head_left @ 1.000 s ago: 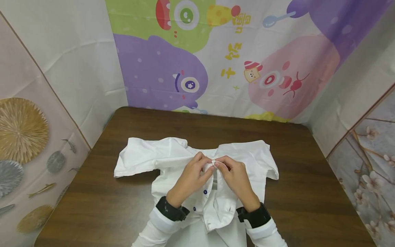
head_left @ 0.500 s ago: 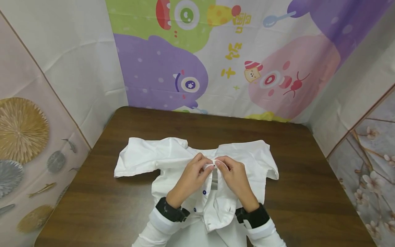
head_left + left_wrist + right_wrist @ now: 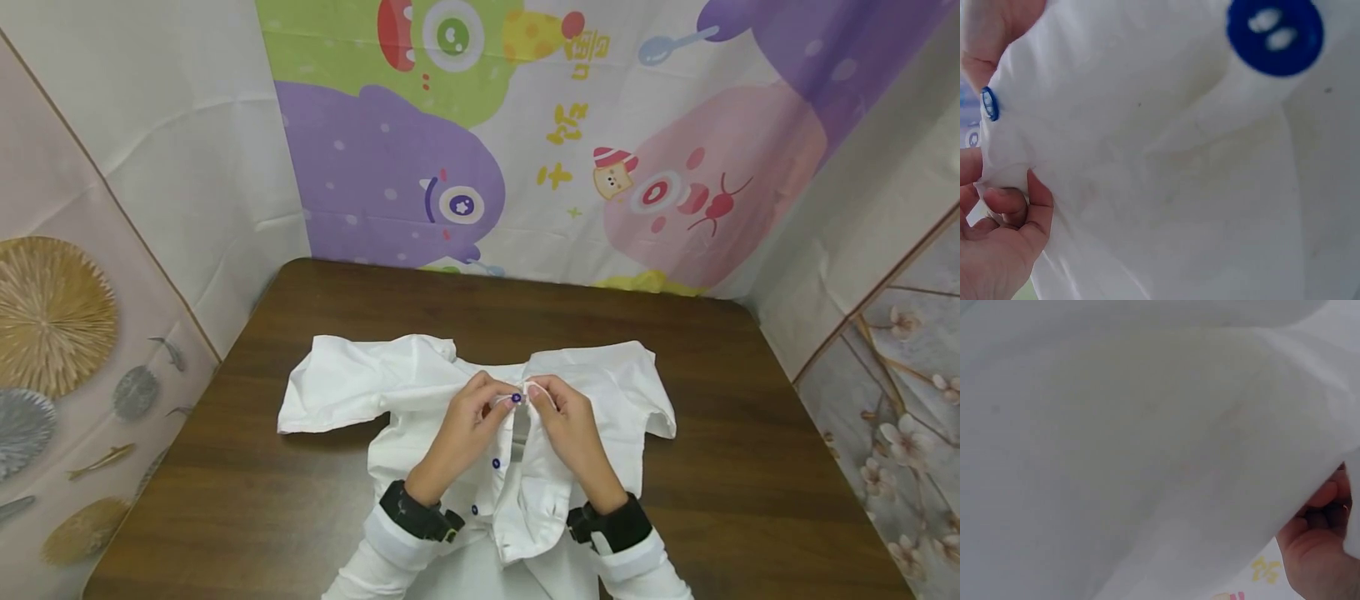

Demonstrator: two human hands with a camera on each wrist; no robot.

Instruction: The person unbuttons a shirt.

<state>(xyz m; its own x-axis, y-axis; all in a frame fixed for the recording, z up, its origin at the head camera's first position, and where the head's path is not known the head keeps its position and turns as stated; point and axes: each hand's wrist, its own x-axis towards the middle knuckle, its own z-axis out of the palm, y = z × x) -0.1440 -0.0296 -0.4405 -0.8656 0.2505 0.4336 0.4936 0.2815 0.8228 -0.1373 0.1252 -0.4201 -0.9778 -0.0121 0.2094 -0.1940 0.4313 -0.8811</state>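
Note:
A white short-sleeved shirt (image 3: 405, 379) lies spread on the table, its front partly parted. With thumb and fingers, my left hand (image 3: 461, 429) pinches the front edge that carries dark blue buttons. One blue button (image 3: 516, 398) shows right at its fingertips. Close beside it, my right hand (image 3: 572, 429) pinches the opposite front edge (image 3: 543, 487) near the collar. Lower down the placket are a second button (image 3: 496, 463) and a third button (image 3: 474, 510). The left wrist view has a blue button (image 3: 1275, 34) up close on the white cloth. Cloth (image 3: 1147, 456) fills most of the right wrist view.
The brown wooden table (image 3: 720, 400) extends around the shirt. Behind it hangs a cartoon-printed cloth (image 3: 555, 225), with pale patterned panels at both sides. Black straps (image 3: 420, 512) circle both wrists over white sleeves.
The button at my left fingertips has come into plain view. The pinched edges have drawn slightly apart; both hands stay in nearly the same place on the shirt.

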